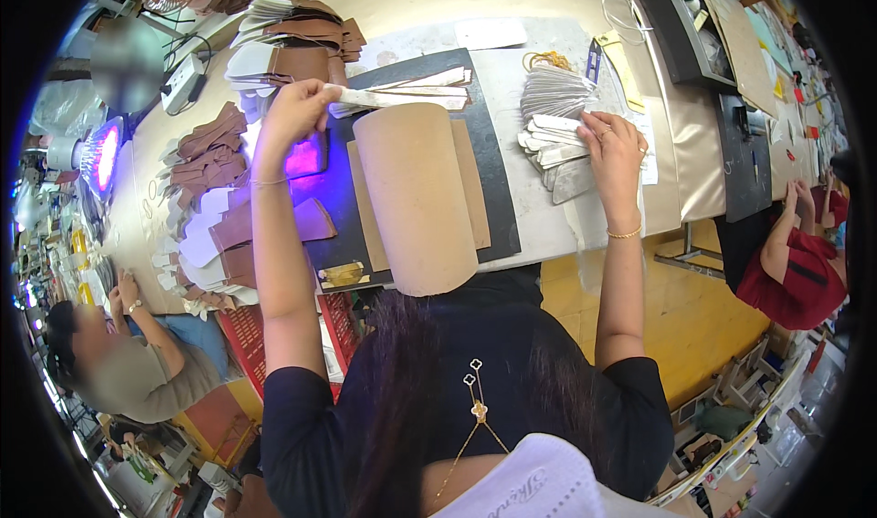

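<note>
My left hand (300,114) is closed in a pinch at the left end of a whitish flat strip (402,99), which lies with other such strips just beyond a tan half-round form (416,198). The form's long rounded top faces up, over a brown board (471,185) on a black mat (504,209). To the right, my right hand (614,148) has its fingertips closed on the right edge of a fanned stack of pale strips (551,143). Greyer pieces (555,93) fan out just beyond that stack. Whether a single strip is gripped there is hard to make out.
Stacked brown and white leather pieces (219,235) cover the left side, beside a glowing purple lamp (108,155). More brown pieces (306,61) lie at the far left. A yellow strip (621,70) and dark box (687,34) are at right. Co-workers sit on both sides.
</note>
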